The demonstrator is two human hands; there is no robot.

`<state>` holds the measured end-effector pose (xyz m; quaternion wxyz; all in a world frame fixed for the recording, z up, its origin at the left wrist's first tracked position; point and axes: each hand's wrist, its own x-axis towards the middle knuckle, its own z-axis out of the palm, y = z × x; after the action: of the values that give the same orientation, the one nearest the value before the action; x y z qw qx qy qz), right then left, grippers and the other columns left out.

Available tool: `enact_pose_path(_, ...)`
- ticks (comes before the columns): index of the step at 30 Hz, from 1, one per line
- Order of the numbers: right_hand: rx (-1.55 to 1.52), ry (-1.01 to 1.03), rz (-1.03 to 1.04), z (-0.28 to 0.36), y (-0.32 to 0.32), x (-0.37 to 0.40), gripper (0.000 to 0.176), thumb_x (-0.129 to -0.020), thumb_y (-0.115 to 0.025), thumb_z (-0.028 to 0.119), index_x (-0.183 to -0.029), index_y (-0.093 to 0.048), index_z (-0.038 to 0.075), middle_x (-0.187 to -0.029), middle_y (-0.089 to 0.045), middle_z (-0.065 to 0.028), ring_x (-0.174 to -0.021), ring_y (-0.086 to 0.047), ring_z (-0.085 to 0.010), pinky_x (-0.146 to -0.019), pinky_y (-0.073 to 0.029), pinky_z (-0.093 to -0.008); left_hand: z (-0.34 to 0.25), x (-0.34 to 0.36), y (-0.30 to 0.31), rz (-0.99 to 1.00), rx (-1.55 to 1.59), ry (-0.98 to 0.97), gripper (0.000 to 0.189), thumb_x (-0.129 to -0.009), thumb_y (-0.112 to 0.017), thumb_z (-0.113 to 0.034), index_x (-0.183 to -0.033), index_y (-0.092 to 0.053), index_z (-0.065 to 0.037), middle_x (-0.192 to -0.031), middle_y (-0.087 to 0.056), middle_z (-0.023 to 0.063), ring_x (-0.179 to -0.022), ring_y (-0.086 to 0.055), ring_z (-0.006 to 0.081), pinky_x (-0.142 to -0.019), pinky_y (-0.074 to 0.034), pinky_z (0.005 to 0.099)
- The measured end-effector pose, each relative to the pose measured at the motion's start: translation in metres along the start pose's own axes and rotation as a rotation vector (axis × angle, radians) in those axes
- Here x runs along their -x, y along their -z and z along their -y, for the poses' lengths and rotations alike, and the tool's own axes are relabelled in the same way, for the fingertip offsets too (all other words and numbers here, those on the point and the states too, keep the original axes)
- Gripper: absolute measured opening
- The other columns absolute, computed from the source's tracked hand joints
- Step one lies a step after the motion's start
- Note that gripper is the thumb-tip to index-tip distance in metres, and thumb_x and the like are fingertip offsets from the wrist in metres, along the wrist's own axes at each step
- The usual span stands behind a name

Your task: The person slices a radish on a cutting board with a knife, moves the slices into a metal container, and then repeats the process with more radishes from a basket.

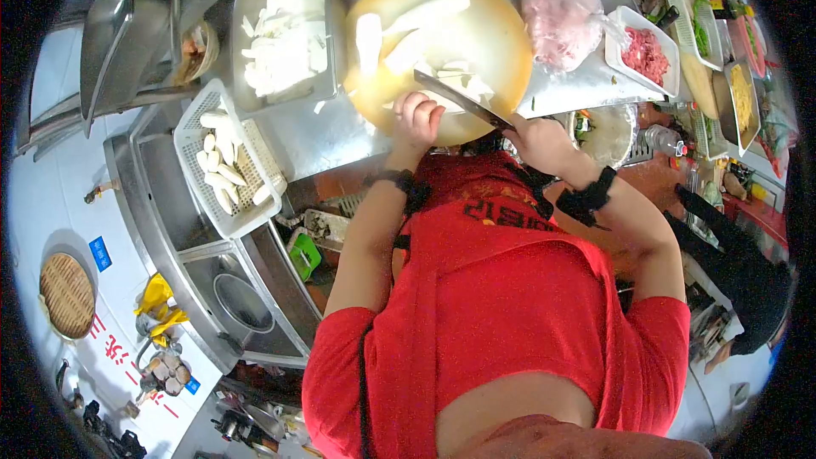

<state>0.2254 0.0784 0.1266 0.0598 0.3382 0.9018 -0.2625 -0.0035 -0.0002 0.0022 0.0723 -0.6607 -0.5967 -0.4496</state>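
On a round cutting board [501, 13] lie long white pieces [429, 12] and smaller cut slices [463, 81]. My right hand [542, 146] is wrapped round the handle of a knife [463, 100], whose blade points up and left across the board over the slices. Beside the blade, at the board's lower edge, my left hand [416, 119] has its fingers curled together; whether anything is under them is hidden. Left of the board, a metal tray [330, 0] holds many cut white pieces. A white basket [191, 136] with whole white pieces stands further left.
Right of the board are a plastic bag of pink stuff [561, 17], a white tray [669, 81] of red meat and a metal tray [729, 110] of yellow shreds. A metal sink [242, 289] lies lower left. Another person in dark clothes [744, 276] is at the right.
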Motion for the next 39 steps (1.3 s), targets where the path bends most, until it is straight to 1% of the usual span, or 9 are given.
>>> enact_pose_path(1,0.006,0.012,-0.051,0.0,0.002,0.004,0.024,-0.087,-0.054,0.025,-0.092,-0.052,0.001,-0.059,-0.057,-0.0192,-0.057,-0.059,-0.0369,-0.052,-0.047,-0.0469,-0.001,-0.001,0.0,-0.008,-0.018,-0.007,0.028,-0.07,-0.073,-0.008,-0.09,-0.053,-0.009,-0.097,-0.05,0.0074,-0.094,-0.049,0.0288,-0.08,-0.042,0.0382)
enact_pose_path(7,0.082,0.031,-0.038,-0.006,-0.004,0.008,0.025,-0.087,-0.055,0.025,-0.093,-0.052,0.001,-0.059,-0.058,-0.0189,-0.055,-0.059,-0.0359,-0.05,-0.047,-0.0464,0.003,0.004,-0.005,-0.017,-0.049,-0.024,0.026,-0.071,-0.073,-0.01,-0.089,-0.053,-0.01,-0.096,-0.05,0.0069,-0.094,-0.05,0.0273,-0.08,-0.042,0.0375)
enact_pose_path(12,0.138,-0.024,0.032,-0.015,-0.062,-0.023,0.027,-0.087,-0.052,0.027,-0.091,-0.053,0.001,-0.061,-0.059,-0.0186,-0.055,-0.06,-0.0358,-0.05,-0.049,-0.0443,0.004,0.002,-0.005,-0.02,-0.043,-0.052,0.026,-0.071,-0.073,-0.01,-0.089,-0.054,-0.009,-0.097,-0.051,0.0066,-0.095,-0.05,0.0273,-0.081,-0.041,0.0369)
enact_pose_path(20,0.032,-0.015,-0.006,-0.01,-0.021,-0.013,0.027,-0.088,-0.052,0.028,-0.092,-0.053,0.001,-0.063,-0.059,-0.0196,-0.059,-0.061,-0.0373,-0.055,-0.049,-0.0465,-0.001,-0.003,0.005,-0.048,-0.13,-0.057,0.02,-0.071,-0.07,-0.008,-0.087,-0.057,-0.011,-0.097,-0.051,0.0048,-0.09,-0.049,0.0239,-0.078,-0.039,0.0367)
enact_pose_path(28,0.02,0.033,-0.046,-0.004,-0.004,0.009,0.022,-0.087,-0.054,0.022,-0.093,-0.053,0.001,-0.061,-0.058,-0.0196,-0.057,-0.059,-0.0375,-0.053,-0.046,-0.0477,-0.002,-0.001,0.004,-0.037,-0.127,-0.035,0.021,-0.071,-0.07,-0.009,-0.088,-0.058,-0.013,-0.095,-0.052,0.0031,-0.087,-0.05,0.0235,-0.078,-0.039,0.0368)
enact_pose_path(31,0.074,0.058,-0.013,-0.004,-0.004,0.008,0.027,-0.087,-0.053,0.024,-0.097,-0.049,-0.001,-0.063,-0.06,-0.0183,-0.056,-0.06,-0.0353,-0.048,-0.048,-0.0454,-0.001,0.0,0.003,-0.042,-0.155,-0.046,0.022,-0.071,-0.07,-0.009,-0.088,-0.058,-0.013,-0.094,-0.051,0.003,-0.088,-0.05,0.0236,-0.078,-0.04,0.037)
enact_pose_path(35,0.02,0.023,-0.091,-0.011,-0.044,-0.004,0.023,-0.087,-0.053,0.023,-0.093,-0.052,0.001,-0.059,-0.058,-0.0187,-0.055,-0.059,-0.036,-0.05,-0.047,-0.0459,-0.002,0.003,0.005,-0.017,-0.175,-0.05,0.022,-0.071,-0.07,-0.009,-0.088,-0.057,-0.013,-0.094,-0.051,0.003,-0.088,-0.05,0.0243,-0.078,-0.04,0.037)
enact_pose_path(37,0.21,-0.008,0.086,-0.015,-0.067,-0.024,0.027,-0.087,-0.053,0.026,-0.096,-0.051,0.001,-0.059,-0.059,-0.0186,-0.055,-0.06,-0.0354,-0.049,-0.048,-0.045,0.001,-0.002,0.002,-0.034,-0.185,-0.074,0.022,-0.071,-0.07,-0.009,-0.088,-0.057,-0.013,-0.095,-0.051,0.0031,-0.088,-0.05,0.0246,-0.078,-0.04,0.037)
enact_pose_path(39,0.174,-0.018,0.047,-0.014,-0.063,-0.027,0.028,-0.087,-0.053,0.027,-0.096,-0.051,0.0,-0.06,-0.059,-0.0186,-0.055,-0.06,-0.0353,-0.049,-0.048,-0.0447,0.001,0.0,0.005,-0.012,-0.164,-0.08,0.025,-0.07,-0.072,-0.013,-0.089,-0.056,-0.012,-0.095,-0.051,0.0041,-0.088,-0.05,0.025,-0.078,-0.039,0.0374)
